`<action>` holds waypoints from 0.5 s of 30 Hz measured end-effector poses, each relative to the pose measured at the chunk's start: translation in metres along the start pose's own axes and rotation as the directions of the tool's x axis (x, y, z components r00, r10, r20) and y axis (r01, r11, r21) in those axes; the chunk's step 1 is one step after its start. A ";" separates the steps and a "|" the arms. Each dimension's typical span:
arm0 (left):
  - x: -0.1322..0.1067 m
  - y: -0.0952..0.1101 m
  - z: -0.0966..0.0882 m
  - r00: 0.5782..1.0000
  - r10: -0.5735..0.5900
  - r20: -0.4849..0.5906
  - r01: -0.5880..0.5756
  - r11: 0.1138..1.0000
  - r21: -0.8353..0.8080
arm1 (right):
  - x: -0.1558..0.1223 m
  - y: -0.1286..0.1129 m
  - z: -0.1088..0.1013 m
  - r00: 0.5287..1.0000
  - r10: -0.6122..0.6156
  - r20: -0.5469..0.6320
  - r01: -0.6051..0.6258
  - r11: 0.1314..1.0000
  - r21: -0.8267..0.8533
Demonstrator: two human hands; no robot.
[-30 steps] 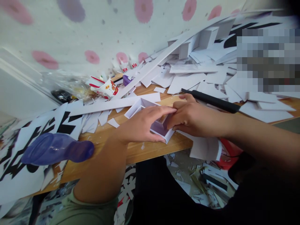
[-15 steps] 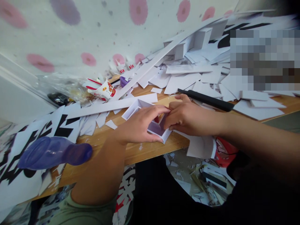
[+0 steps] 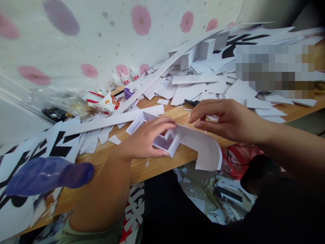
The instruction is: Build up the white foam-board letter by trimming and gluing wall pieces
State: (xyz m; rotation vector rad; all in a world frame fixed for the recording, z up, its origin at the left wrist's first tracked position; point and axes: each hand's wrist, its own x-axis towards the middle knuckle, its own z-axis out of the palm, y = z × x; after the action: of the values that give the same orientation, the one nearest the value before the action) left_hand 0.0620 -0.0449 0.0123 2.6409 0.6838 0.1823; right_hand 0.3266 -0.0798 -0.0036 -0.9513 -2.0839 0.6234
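Observation:
A white foam-board frame with thin upright walls lies on the wooden table near its front edge. My left hand rests on the frame, fingers curled over one wall and thumb pressed against its near side. A flat white piece with a rounded corner adjoins the frame and overhangs the table edge. My right hand hovers above that piece, fingers stretched out and apart, holding nothing.
A heap of white board offcuts covers the back of the table. A long white strip lies behind the frame. A crushed paper cup, a black tool and a blue blurred object are nearby. Scraps litter the floor.
My right hand has lifted off the frame and opened, uncovering the rounded white piece. My left hand stays on the frame. The camera has shifted slightly.

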 end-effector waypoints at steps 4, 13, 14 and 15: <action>0.000 0.001 0.001 1.000 -0.020 0.016 0.020 1.000 -0.006 | -0.016 0.001 -0.006 1.000 0.007 0.018 -0.006 0.998 -0.061; -0.033 0.011 -0.015 0.875 -0.030 -0.483 -0.183 0.904 -0.387 | -0.075 -0.031 -0.052 0.972 0.145 -0.182 -0.157 0.986 -0.053; -0.045 0.022 -0.009 0.866 -0.018 -0.500 -0.196 0.907 -0.372 | -0.088 -0.031 -0.056 0.960 0.175 -0.218 -0.189 0.981 -0.047; -0.057 0.035 0.003 0.905 0.029 -0.423 -0.190 0.919 -0.344 | -0.100 -0.029 -0.058 0.943 0.209 -0.258 -0.226 0.973 -0.038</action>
State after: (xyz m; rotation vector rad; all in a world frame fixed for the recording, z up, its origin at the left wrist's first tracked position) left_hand 0.0279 -0.1015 0.0227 2.2771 0.5518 0.8398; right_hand 0.4047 -0.1695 0.0077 -1.2441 -1.7975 0.5157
